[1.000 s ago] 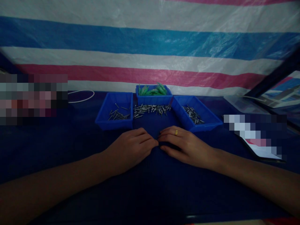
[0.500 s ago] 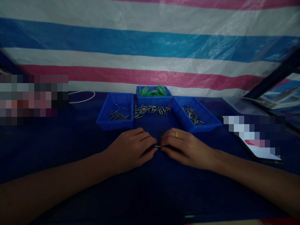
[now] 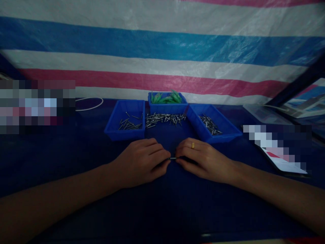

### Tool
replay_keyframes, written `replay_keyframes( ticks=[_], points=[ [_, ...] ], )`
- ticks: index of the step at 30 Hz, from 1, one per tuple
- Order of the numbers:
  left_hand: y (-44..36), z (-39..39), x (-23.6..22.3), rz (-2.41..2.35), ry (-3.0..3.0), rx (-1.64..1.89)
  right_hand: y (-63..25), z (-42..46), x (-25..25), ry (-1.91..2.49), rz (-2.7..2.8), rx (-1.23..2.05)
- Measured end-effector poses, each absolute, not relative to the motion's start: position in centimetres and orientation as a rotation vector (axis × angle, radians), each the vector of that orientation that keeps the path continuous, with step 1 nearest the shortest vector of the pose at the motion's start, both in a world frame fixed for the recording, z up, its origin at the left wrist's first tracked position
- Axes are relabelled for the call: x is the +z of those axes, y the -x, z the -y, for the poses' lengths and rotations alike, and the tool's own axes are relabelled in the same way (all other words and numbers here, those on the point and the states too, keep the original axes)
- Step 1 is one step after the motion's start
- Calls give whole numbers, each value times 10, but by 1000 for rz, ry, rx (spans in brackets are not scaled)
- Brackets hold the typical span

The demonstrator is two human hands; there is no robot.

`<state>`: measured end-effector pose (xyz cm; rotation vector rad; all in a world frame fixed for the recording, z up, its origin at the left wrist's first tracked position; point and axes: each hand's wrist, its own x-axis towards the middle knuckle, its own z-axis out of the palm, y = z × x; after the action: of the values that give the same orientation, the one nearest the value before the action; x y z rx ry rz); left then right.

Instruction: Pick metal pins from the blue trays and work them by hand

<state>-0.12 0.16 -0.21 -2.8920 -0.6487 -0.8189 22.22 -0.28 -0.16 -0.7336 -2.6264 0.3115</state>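
Striped sheeting (image 3: pixel 162 44) in white, blue and pink hangs behind a dark blue desk (image 3: pixel 152 213); lighting is dim. Three blue bins bound the middle of the desk. Left bin (image 3: pixel 124 135): thin metal pins (image 3: pixel 129 125), loosely scattered. Right bin (image 3: pixel 225 137), set at an angle: similar pins, more tightly heaped. Rear bin (image 3: pixel 169 109): green pieces (image 3: pixel 166 98), rising above the rim. A pile (image 3: pixel 166 118) of further pins lies on the desk between the bins, hemmed in on three sides.

Nearer the desk's front edge, one pin (image 3: pixel 173 158) lies level between the two hands. Left hand (image 3: pixel 146 159): grip closed on one end at the fingertips. Right hand (image 3: pixel 204 159), wearing a ring (image 3: pixel 193 145): grip closed on the other end. Both ends are covered by fingers.

Far left, a white cord (image 3: pixel 98 99) loops out from a pixelated area, contents unreadable. At right lies a flat device (image 3: pixel 286 166), partly masked.
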Motion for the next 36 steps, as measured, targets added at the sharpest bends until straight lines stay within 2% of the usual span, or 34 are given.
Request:
replay_keyframes(
  ticks=[36],
  points=[
    [5,-5,-1,716,2799,-832,-222,5,1,629,2624,160]
  ],
)
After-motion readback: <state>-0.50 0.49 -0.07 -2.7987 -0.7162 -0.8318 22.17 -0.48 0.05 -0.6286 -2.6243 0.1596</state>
